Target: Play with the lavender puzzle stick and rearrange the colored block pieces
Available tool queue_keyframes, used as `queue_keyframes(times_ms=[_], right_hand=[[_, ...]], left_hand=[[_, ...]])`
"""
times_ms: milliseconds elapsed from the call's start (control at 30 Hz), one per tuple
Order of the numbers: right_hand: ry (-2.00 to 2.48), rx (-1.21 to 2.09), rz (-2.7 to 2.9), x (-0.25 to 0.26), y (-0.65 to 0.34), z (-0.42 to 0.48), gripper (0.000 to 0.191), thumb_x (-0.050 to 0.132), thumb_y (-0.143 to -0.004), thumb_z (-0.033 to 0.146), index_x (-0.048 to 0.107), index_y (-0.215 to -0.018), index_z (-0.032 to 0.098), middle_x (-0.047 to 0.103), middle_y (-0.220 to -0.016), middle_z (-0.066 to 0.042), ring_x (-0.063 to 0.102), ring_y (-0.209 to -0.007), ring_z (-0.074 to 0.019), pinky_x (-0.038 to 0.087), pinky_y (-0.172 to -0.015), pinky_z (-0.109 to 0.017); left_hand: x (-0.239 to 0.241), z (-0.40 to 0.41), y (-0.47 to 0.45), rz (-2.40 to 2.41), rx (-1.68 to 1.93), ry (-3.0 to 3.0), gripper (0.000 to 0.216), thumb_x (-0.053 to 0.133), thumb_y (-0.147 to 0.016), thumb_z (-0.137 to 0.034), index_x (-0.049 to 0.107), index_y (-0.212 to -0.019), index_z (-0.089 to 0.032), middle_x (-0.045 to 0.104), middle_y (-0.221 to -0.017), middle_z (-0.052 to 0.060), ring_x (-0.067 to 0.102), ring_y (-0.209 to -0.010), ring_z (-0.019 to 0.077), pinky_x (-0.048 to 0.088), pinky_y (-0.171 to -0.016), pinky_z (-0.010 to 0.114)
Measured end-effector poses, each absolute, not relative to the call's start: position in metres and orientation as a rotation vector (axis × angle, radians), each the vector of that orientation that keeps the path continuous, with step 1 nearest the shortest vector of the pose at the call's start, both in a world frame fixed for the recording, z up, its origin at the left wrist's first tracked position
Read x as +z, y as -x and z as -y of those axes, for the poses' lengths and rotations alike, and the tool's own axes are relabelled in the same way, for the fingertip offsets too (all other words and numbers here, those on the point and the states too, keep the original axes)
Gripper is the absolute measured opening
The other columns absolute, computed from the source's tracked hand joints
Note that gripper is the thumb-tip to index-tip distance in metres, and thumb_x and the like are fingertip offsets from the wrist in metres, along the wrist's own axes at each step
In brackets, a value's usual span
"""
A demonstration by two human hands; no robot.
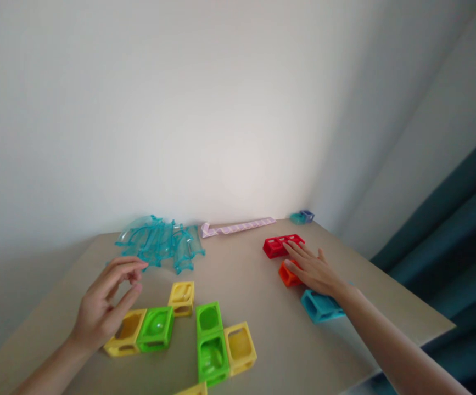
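Toward the right of the beige table [250, 296], right hand [314, 271] spreads over a red row of hollow plastic cubes [273, 248] and an orange hollow plastic cube [289, 276]; cannot tell if it grips. Left hand [101, 307]: loosely curled, thumb apart, nothing held, near joined yellow [134, 328] and green hollow plastic cubes [155, 326].
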State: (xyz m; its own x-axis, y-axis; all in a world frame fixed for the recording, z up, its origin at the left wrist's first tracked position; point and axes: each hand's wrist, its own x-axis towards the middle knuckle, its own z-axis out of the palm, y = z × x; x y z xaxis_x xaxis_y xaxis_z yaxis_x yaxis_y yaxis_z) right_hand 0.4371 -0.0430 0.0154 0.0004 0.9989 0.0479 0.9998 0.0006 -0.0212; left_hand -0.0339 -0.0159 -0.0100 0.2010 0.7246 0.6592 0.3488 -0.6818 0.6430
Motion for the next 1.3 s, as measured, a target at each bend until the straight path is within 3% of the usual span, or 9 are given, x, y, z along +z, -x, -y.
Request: queue_keyframes(times_ms=[233, 400, 567, 733, 933, 1167, 1300], right_hand=[[2.200, -0.021, 2.142, 0.016, -0.439, 0.057, 0.063, 0.014, -0.093, 0.061, 0.016, -0.149, 0.031, 0.017, -0.155, -0.002, 0.014, -0.142, -0.0326, 0.002, -0.106, -0.069], [2.174, -0.130, 2.070, 0.021, -0.442, 0.066, 0.058, 0.011, -0.097, 0.052, 0.011, -0.150, 0.028, 0.012, -0.156, -0.002, 0.003, -0.142, -0.0295, 0.001, -0.108, -0.066], [2.200, -0.261, 2.121, 0.013, -0.442, 0.088, 0.057, 0.014, -0.097, 0.048, 0.017, -0.149, 0.025, 0.011, -0.156, -0.004, 0.002, -0.142, -0.0310, 0.003, -0.108, -0.066], [2.248, -0.175, 2.135, 0.007, -0.436, 0.095, 0.059, 0.012, -0.097, 0.050, 0.013, -0.150, 0.023, 0.003, -0.156, -0.005, -0.003, -0.142, -0.0308, 0.002, -0.108, -0.065], [2.147, -0.032, 2.158, 0.020, -0.438, 0.067, 0.060, 0.009, -0.095, 0.056, 0.005, -0.149, 0.031, 0.001, -0.156, 0.001, -0.007, -0.141, -0.0291, -0.004, -0.107, -0.065], [2.208, 0.147, 2.222, 0.033, -0.453, 0.022, 0.058, 0.009, -0.093, 0.059, 0.020, -0.147, 0.038, 0.018, -0.155, 0.000, 0.012, -0.142, -0.0319, 0.010, -0.106, -0.069], [2.274, 0.098, 2.196, 0.029, -0.457, 0.025, 0.061, 0.010, -0.093, 0.059, 0.022, -0.147, 0.034, 0.021, -0.154, -0.004, 0.016, -0.141, -0.0346, 0.009, -0.104, -0.072]], left_hand=[[-0.009, 0.017, 0.033, -1.021, 1.465, -2.129, 0.028, 0.055, -0.084, -0.021, 0.058, -0.111, -0.025, 0.052, -0.108, 0.006, 0.054, -0.088, 0.0176, 0.048, -0.080, 0.031], [-0.011, 0.016, 0.034, -1.003, 1.476, -2.139, 0.028, 0.054, -0.084, -0.020, 0.057, -0.112, -0.025, 0.051, -0.109, 0.006, 0.054, -0.088, 0.0172, 0.048, -0.081, 0.030], [-0.011, 0.016, 0.034, -0.995, 1.469, -2.155, 0.028, 0.054, -0.085, -0.020, 0.057, -0.112, -0.024, 0.050, -0.108, 0.005, 0.053, -0.087, 0.0159, 0.047, -0.080, 0.029], [-0.009, 0.016, 0.033, -0.996, 1.464, -2.147, 0.026, 0.054, -0.085, -0.020, 0.057, -0.111, -0.024, 0.050, -0.108, 0.004, 0.053, -0.088, 0.0159, 0.047, -0.080, 0.029], [-0.013, 0.015, 0.036, -0.975, 1.456, -2.132, 0.027, 0.053, -0.086, -0.019, 0.056, -0.113, -0.024, 0.049, -0.111, 0.005, 0.052, -0.091, 0.0168, 0.046, -0.082, 0.029], [-0.015, 0.014, 0.036, -0.983, 1.466, -2.120, 0.028, 0.054, -0.085, -0.020, 0.056, -0.113, -0.024, 0.049, -0.112, 0.006, 0.053, -0.090, 0.0169, 0.047, -0.082, 0.029], [-0.013, 0.014, 0.036, -0.975, 1.467, -2.131, 0.027, 0.055, -0.084, -0.021, 0.058, -0.111, -0.024, 0.050, -0.109, 0.006, 0.054, -0.088, 0.0167, 0.047, -0.080, 0.030]])
